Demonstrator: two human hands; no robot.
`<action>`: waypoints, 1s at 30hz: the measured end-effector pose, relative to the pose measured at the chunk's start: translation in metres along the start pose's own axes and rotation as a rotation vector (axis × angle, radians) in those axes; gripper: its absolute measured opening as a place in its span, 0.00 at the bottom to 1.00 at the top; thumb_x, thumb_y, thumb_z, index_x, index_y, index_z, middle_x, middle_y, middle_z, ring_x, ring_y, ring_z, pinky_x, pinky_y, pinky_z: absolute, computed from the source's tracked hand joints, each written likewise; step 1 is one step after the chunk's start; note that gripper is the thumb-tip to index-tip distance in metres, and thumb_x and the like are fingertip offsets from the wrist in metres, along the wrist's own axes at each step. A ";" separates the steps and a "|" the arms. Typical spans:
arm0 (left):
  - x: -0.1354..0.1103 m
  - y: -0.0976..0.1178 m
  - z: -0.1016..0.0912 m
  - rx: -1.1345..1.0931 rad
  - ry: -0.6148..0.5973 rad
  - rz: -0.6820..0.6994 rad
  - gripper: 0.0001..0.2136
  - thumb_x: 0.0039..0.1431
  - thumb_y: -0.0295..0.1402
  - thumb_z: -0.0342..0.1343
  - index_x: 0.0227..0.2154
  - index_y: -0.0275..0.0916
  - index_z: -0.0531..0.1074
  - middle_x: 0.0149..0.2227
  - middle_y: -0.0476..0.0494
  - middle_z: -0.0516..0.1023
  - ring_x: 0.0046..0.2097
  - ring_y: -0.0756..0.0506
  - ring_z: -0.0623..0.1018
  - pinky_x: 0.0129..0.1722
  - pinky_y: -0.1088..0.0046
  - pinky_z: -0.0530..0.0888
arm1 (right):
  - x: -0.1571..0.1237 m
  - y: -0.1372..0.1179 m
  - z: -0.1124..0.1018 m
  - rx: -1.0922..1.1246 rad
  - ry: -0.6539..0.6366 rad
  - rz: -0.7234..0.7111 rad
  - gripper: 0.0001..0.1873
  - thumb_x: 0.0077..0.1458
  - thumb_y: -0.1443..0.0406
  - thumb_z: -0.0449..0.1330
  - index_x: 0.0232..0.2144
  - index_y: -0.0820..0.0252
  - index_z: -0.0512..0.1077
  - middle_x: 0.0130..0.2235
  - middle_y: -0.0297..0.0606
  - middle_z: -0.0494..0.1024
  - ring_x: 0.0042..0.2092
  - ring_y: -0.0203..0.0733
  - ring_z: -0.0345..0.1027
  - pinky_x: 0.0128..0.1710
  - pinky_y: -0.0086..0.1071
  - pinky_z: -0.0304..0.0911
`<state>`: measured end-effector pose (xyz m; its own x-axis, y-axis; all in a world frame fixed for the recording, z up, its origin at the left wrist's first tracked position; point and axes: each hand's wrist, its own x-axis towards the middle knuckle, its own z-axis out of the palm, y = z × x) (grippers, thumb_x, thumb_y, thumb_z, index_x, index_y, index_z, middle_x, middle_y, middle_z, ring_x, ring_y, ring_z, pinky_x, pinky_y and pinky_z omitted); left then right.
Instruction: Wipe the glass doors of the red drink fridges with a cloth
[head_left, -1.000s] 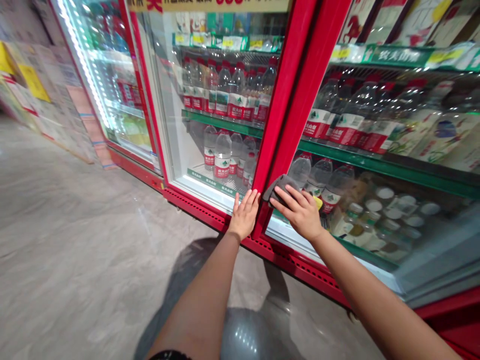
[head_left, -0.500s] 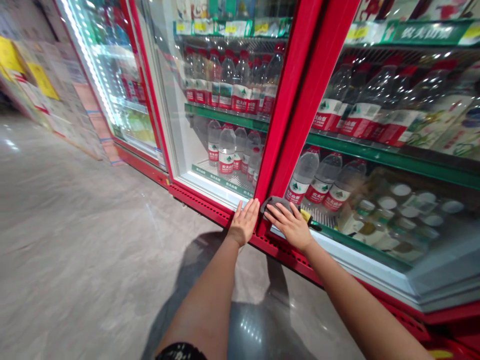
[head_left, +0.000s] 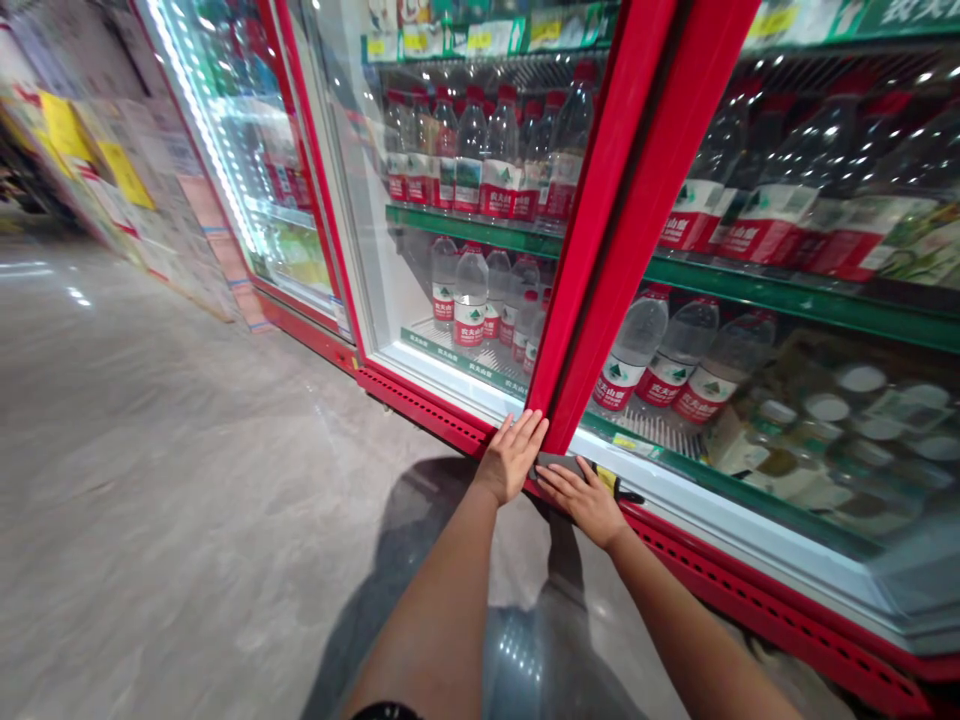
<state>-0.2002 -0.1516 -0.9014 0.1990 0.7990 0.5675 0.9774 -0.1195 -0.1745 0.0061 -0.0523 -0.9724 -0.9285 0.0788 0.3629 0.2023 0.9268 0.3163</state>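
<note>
A red-framed drinks cooler [head_left: 600,250] with glass doors stands before me. My left hand [head_left: 514,455] lies flat, fingers stretched out, against the bottom of the red frame between two doors. My right hand [head_left: 581,497] presses a dark grey cloth [head_left: 559,464] with a yellow edge flat onto the lower red frame of the right door, just beside the left hand. Water bottles [head_left: 471,300] with red labels stand on green shelves behind the glass.
A red vented kick panel [head_left: 420,405] runs along the cooler's base. More lit coolers [head_left: 255,200] stand to the left, then stacked boxes with yellow signs [head_left: 124,170]. The grey polished floor [head_left: 165,480] stretches left and back.
My right hand has slid the cloth down the red frame from beside the bottles to the door's bottom edge. The left hand moved down with it, and the view dropped lower.
</note>
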 end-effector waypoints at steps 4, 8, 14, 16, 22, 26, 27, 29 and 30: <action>0.003 -0.001 0.004 -0.004 0.025 -0.006 0.31 0.63 0.26 0.46 0.70 0.32 0.52 0.71 0.34 0.58 0.73 0.39 0.54 0.71 0.53 0.52 | 0.002 0.011 -0.018 -0.006 -0.017 -0.013 0.27 0.67 0.65 0.51 0.67 0.45 0.60 0.67 0.31 0.65 0.67 0.43 0.59 0.71 0.50 0.45; 0.011 -0.002 0.001 0.007 0.028 -0.007 0.33 0.62 0.24 0.46 0.70 0.33 0.50 0.71 0.35 0.57 0.73 0.41 0.52 0.71 0.54 0.51 | 0.012 0.026 -0.054 -0.026 -0.007 0.036 0.28 0.67 0.65 0.52 0.67 0.44 0.58 0.69 0.30 0.62 0.68 0.45 0.57 0.71 0.51 0.41; 0.035 -0.004 -0.015 0.053 0.120 -0.024 0.32 0.62 0.20 0.43 0.70 0.30 0.50 0.70 0.34 0.60 0.73 0.42 0.52 0.72 0.54 0.52 | 0.039 0.055 -0.116 -0.120 0.102 0.090 0.31 0.67 0.66 0.52 0.68 0.40 0.56 0.70 0.28 0.58 0.69 0.46 0.55 0.72 0.52 0.29; 0.049 -0.003 -0.022 0.054 0.187 -0.037 0.32 0.63 0.20 0.42 0.71 0.30 0.47 0.69 0.34 0.61 0.73 0.42 0.53 0.72 0.53 0.52 | 0.050 0.065 -0.137 -0.164 0.142 0.115 0.32 0.67 0.67 0.52 0.69 0.40 0.54 0.70 0.29 0.57 0.69 0.47 0.53 0.72 0.53 0.25; 0.104 0.005 -0.060 0.015 0.379 -0.124 0.36 0.64 0.21 0.42 0.72 0.35 0.36 0.71 0.35 0.56 0.73 0.40 0.53 0.72 0.50 0.54 | 0.085 0.095 -0.203 -0.298 0.283 0.153 0.33 0.65 0.65 0.53 0.69 0.41 0.54 0.70 0.32 0.58 0.71 0.50 0.48 0.71 0.56 0.26; 0.137 0.009 -0.084 -0.030 0.509 -0.207 0.38 0.63 0.21 0.42 0.72 0.38 0.31 0.73 0.37 0.52 0.74 0.39 0.49 0.72 0.47 0.51 | 0.113 0.125 -0.256 -0.383 0.371 0.184 0.34 0.63 0.68 0.54 0.68 0.42 0.56 0.71 0.34 0.56 0.73 0.51 0.43 0.71 0.59 0.31; 0.143 0.010 -0.088 -0.038 0.526 -0.214 0.38 0.63 0.21 0.42 0.72 0.38 0.30 0.73 0.37 0.52 0.74 0.39 0.48 0.72 0.47 0.51 | 0.120 0.133 -0.269 -0.401 0.411 0.207 0.34 0.62 0.68 0.54 0.68 0.43 0.57 0.72 0.34 0.55 0.73 0.52 0.42 0.70 0.59 0.31; 0.150 0.012 -0.093 -0.047 0.539 -0.222 0.39 0.63 0.20 0.43 0.72 0.38 0.30 0.73 0.37 0.51 0.74 0.38 0.48 0.72 0.46 0.51 | 0.131 0.144 -0.287 -0.421 0.500 0.275 0.34 0.62 0.69 0.55 0.68 0.46 0.57 0.72 0.36 0.53 0.73 0.53 0.39 0.70 0.60 0.33; 0.151 0.013 -0.094 -0.046 0.537 -0.226 0.39 0.63 0.20 0.43 0.72 0.37 0.30 0.73 0.36 0.51 0.74 0.38 0.48 0.72 0.47 0.52 | 0.134 0.146 -0.291 -0.422 0.535 0.309 0.34 0.62 0.69 0.55 0.68 0.47 0.56 0.73 0.38 0.52 0.73 0.53 0.38 0.70 0.60 0.33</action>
<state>-0.1503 -0.0874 -0.7425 -0.0182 0.3979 0.9172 0.9995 -0.0160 0.0268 0.0018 -0.0130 -0.6218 -0.5534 0.0231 0.8326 0.6314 0.6635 0.4014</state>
